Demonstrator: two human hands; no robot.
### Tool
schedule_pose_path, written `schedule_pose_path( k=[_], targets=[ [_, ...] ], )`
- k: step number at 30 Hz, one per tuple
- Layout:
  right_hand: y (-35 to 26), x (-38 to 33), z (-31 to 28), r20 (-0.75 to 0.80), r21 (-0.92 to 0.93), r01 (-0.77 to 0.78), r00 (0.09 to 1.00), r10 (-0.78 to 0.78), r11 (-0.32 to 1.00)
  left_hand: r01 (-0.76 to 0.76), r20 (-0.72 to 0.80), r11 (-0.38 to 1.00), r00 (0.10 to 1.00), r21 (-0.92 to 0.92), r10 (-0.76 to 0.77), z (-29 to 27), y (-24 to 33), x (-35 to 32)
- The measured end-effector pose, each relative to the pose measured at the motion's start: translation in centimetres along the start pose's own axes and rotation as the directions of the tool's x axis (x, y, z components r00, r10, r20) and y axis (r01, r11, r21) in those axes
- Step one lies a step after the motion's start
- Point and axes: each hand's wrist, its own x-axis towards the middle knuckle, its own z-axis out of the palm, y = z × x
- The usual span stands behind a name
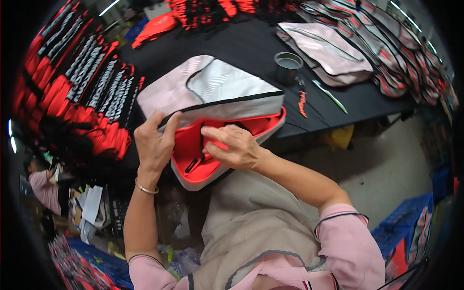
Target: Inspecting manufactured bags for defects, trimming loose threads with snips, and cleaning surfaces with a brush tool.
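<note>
You hold a half-open bag (212, 96) at the near edge of a black table (251, 46), both hands at its red lining (193, 159).

Your left hand (153, 142) grips the bag's rim at 9 o'clock, thumb hooked over the edge, fingers curled behind it. Your right hand (232, 145), at 4 o'clock, pinches a fold of the lining between thumb and forefinger. A metal cup (288, 66) stands at 2 o'clock, a green pen (329, 96) just beyond; finished bags (333, 50) pile at 1 o'clock, red-and-black pieces (82, 82) stack at 10.
</note>
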Motion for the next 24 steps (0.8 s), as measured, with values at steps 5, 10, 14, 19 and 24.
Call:
schedule_pose_path(
  k=[5, 10, 14, 19, 24],
  targets=[
    [0.4, -6.4, 2.6, 0.676, -0.023, -0.454, 0.649, 0.348, 0.891, 0.022, -0.338, 1.0, 0.941, 0.009, -0.018, -4.0, -1.6, 7.2],
    [1.9, 1.7, 2.0, 0.993, -0.117, -0.59, -0.061, 0.101, 0.799, -0.096, -0.344, 0.991, 0.937, -0.088, 0.06, -2.3, 0.7, 2.8],
    [5.6, 2.3, 6.7, 0.974, -0.189, -0.516, 0.008, 0.226, 0.835, -0.582, -0.185, 0.813, 0.8, -0.012, 0.57, 0.0, 4.0, -1.8],
    [6.2, 7.0, 11.7, 0.98, -0.112, -0.459, 0.095, 0.174, 0.882, -0.63, -0.238, 0.663, 0.772, -0.404, 0.589, 0.2, 11.3, -10.5],
    [7.5, 10.2, 14.2, 0.98, -0.078, -0.407, 0.138, 0.145, 0.91, -0.297, 0.07, 0.502, 0.805, -0.812, 0.589, -2.8, 3.3, -9.6]
  ],
)
